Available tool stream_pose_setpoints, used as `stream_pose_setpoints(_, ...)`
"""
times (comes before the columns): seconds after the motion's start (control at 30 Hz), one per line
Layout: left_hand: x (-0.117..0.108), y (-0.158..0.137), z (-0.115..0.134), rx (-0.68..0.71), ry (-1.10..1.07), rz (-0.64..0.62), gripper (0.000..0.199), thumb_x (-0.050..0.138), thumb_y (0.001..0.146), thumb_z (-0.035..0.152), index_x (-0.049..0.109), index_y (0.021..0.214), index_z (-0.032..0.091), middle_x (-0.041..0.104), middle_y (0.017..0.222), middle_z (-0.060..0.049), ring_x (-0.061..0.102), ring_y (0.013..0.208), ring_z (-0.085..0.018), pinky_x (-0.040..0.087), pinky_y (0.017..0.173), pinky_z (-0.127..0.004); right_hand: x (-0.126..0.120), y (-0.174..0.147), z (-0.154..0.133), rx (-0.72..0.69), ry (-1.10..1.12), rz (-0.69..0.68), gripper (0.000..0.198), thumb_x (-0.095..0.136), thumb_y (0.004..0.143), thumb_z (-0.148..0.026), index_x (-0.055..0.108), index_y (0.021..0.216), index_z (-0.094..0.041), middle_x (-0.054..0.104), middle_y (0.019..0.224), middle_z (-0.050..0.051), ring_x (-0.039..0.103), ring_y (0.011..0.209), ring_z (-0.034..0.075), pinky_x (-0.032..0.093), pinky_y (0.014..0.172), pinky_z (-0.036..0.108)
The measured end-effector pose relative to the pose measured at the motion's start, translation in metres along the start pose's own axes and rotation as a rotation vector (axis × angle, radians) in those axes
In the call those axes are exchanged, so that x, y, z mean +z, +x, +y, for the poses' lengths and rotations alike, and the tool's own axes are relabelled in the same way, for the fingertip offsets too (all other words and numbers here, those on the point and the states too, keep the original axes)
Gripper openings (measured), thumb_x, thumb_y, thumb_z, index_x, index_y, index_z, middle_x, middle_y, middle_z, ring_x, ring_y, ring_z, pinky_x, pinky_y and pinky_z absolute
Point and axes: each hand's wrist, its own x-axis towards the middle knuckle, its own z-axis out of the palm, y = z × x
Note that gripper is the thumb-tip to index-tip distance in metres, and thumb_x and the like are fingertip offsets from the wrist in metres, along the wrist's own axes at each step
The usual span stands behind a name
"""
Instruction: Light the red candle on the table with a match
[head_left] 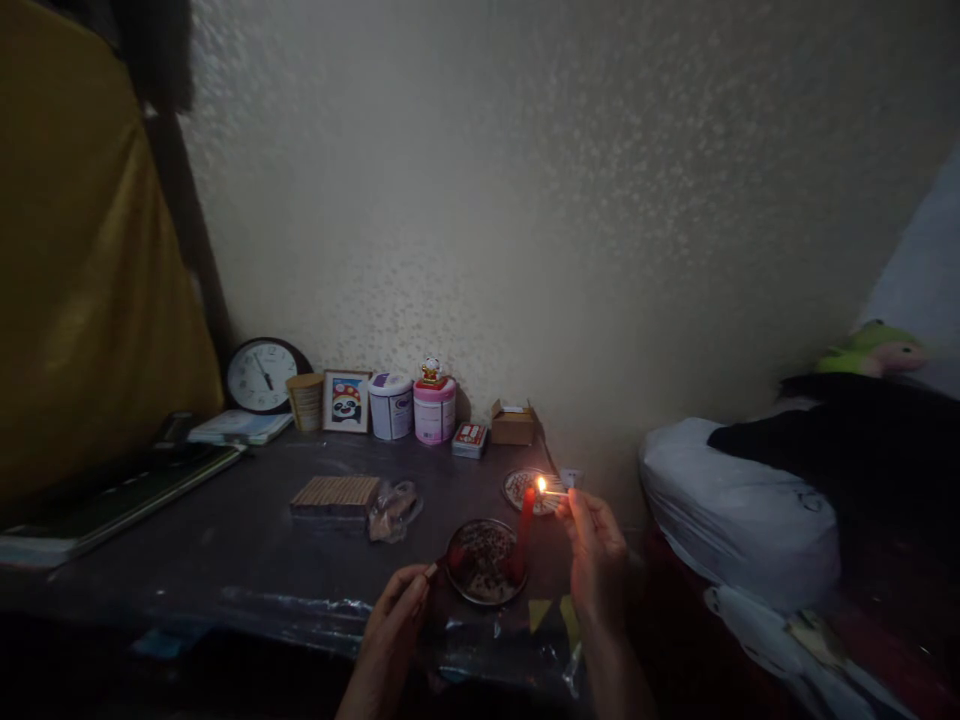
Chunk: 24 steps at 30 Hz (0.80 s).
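Note:
A burning match [556,492] is pinched in my right hand [596,545], its flame at the left end. That flame is right beside the top of a red candle [527,525], which stands nearly upright at the right side of a round metal dish [486,603]. I cannot tell whether the candle's wick is lit. My left hand [397,610] is closed at the dish's left side, with a small pale-tipped thing between thumb and fingers, too dim to name. Behind the candle lies a second round plate [514,492] with a speckled surface.
On the dark table [247,540] lie a ridged block [335,494] and a crumpled plastic bag [394,512]. Along the wall stand a clock [262,376], a paper cup [305,403], a panda picture [346,402], two tubs [435,412], a tin [469,440] and a cardboard box [512,427].

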Motion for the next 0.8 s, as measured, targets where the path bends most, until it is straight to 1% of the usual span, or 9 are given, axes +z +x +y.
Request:
stream_pose_setpoints(0.13, -0.0025, 0.0006, -0.0005, -0.012, 0.004, -0.016, 0.023, 0.075, 0.068, 0.035, 0.068, 0.084, 0.021, 0.071, 0.085, -0.001, 0.06, 0.085, -0.015, 0.047, 0.076, -0.021, 0.0013, -0.0005, 0.0012, 0.043, 0.082, -0.02, 0.024, 0.07, 0.069, -0.041, 0.066, 0.077, -0.018, 0.063, 0.072, -0.003, 0.06, 0.068, 0.013, 0.052, 0.07, 0.028)
stream_pose_setpoints(0.33, -0.0046, 0.0012, -0.0013, -0.004, 0.016, -0.011, 0.025, 0.075, 0.066, 0.035, 0.069, 0.084, 0.02, 0.071, 0.084, -0.004, 0.062, 0.084, -0.019, 0.048, 0.073, -0.025, 0.0024, 0.0, 0.0024, 0.085, 0.117, -0.025, 0.023, 0.071, 0.067, -0.039, 0.065, 0.077, -0.018, 0.065, 0.075, -0.002, 0.062, 0.071, 0.015, 0.052, 0.071, 0.03)
stream_pose_setpoints(0.47, -0.0042, 0.0008, -0.0005, -0.023, 0.007, 0.007, 0.025, 0.077, 0.063, 0.036, 0.07, 0.082, 0.021, 0.072, 0.086, -0.003, 0.062, 0.085, -0.018, 0.047, 0.076, -0.024, 0.0032, 0.0, 0.0037, 0.101, 0.123, -0.049, 0.024, 0.073, 0.065, -0.038, 0.065, 0.075, -0.018, 0.065, 0.074, -0.002, 0.061, 0.07, 0.014, 0.052, 0.069, 0.028)
stream_pose_setpoints(0.63, -0.0025, 0.0008, 0.0009, -0.033, 0.035, 0.021, 0.029, 0.077, 0.061, 0.041, 0.071, 0.081, 0.02, 0.073, 0.079, -0.004, 0.064, 0.077, -0.019, 0.047, 0.069, -0.027, 0.0037, -0.0018, 0.0032, 0.095, 0.11, -0.058, 0.023, 0.072, 0.067, -0.038, 0.066, 0.077, -0.017, 0.064, 0.073, -0.001, 0.059, 0.068, 0.014, 0.05, 0.067, 0.026)
stream_pose_setpoints(0.73, -0.0013, -0.0006, 0.0012, -0.034, 0.019, 0.023, 0.029, 0.078, 0.061, 0.04, 0.07, 0.08, 0.02, 0.072, 0.079, -0.003, 0.063, 0.077, -0.019, 0.046, 0.069, -0.026, 0.0038, -0.0024, 0.0034, 0.087, 0.107, -0.061, 0.022, 0.072, 0.068, -0.037, 0.067, 0.077, -0.017, 0.064, 0.072, -0.002, 0.059, 0.067, 0.013, 0.049, 0.067, 0.026)
stream_pose_setpoints(0.8, -0.0001, -0.002, 0.0016, -0.031, -0.001, 0.019, 0.027, 0.077, 0.063, 0.039, 0.07, 0.081, 0.02, 0.072, 0.08, -0.003, 0.063, 0.077, -0.017, 0.046, 0.068, -0.025, 0.0038, -0.002, 0.0047, 0.091, 0.111, -0.065, 0.023, 0.072, 0.067, -0.037, 0.067, 0.077, -0.017, 0.065, 0.073, -0.002, 0.059, 0.068, 0.013, 0.049, 0.067, 0.026)
